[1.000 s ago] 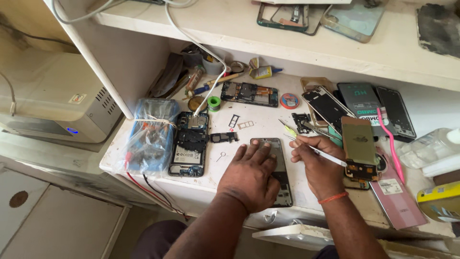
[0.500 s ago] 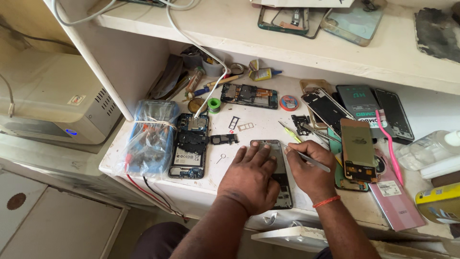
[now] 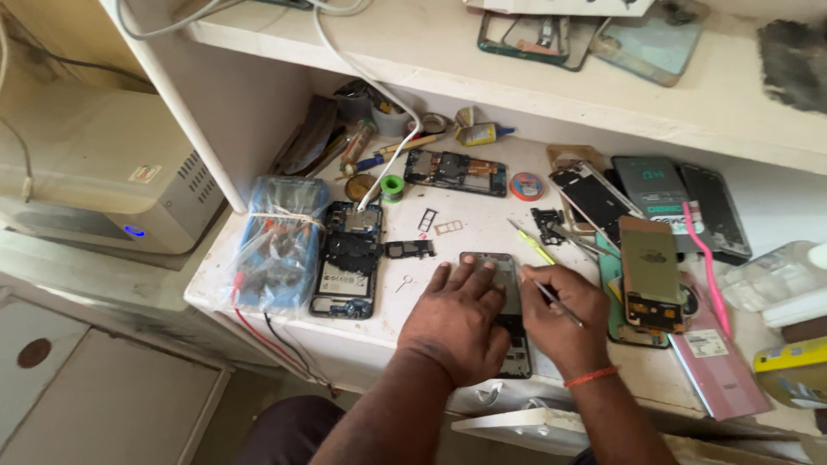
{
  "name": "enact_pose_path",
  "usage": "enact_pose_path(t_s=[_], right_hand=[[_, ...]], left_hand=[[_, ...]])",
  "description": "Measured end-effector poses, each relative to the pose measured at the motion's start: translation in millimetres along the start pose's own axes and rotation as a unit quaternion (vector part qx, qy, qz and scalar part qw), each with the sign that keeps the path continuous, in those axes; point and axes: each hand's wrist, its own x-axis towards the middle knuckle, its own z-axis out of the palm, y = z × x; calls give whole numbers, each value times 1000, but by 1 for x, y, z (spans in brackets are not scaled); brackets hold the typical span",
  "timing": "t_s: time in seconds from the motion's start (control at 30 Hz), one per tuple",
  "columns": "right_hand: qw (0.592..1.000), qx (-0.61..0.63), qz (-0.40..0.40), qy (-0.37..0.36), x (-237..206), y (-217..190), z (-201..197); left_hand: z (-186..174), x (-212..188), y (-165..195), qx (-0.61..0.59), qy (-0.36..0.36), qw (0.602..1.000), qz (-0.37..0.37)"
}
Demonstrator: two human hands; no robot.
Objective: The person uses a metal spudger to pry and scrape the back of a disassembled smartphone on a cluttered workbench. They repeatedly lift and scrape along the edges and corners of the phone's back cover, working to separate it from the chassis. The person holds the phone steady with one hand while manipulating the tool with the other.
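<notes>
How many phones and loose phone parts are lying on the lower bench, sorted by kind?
Opened phones and bare frames: 4 – under the hands, by the blue bundle, at the back, beside the dark panels
Loose screen panels: 3
Small card trays: 2
Total: 9

a dark, glossy glass-faced phone (image 3: 508, 297) lies on a matt white worktop (image 3: 482, 232), its painted surface scuffed and stained. the thin tool (image 3: 551, 301) in the right hand (image 3: 564, 323) has a shiny metal shaft. an opened phone (image 3: 349, 258) shows matt black plastic and bare metal parts. a meter (image 3: 280, 245) sits wrapped in crinkled, clear glossy plastic. the pink strip (image 3: 708, 267) looks like smooth plastic.
</notes>
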Motion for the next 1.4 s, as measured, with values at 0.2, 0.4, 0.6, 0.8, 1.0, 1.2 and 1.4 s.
enact_pose_path(t_s=[0.2,0.4,0.6,0.8,1.0,1.2,1.4], right_hand=[[994,27,102,-15,-2,6,5],[992,86,94,-17,-3,12,1],[987,101,127,-22,-1,13,5],[985,88,142,-35,1,10,3],[986,104,112,-61,4,7,5],[984,102,129,-70,4,6,6],[985,102,116,-76,5,5,5]], left_hand=[[-1,2,0,20,8,1000,14],[0,0,0,1,16,1000,7],[1,-1,0,-3,24,1000,1],[2,-1,0,2,29,1000,7],[0,0,0,-2,17,1000,0],[-1,0,1,2,9,1000,-3],[-1,0,1,0,16,1000,3]])
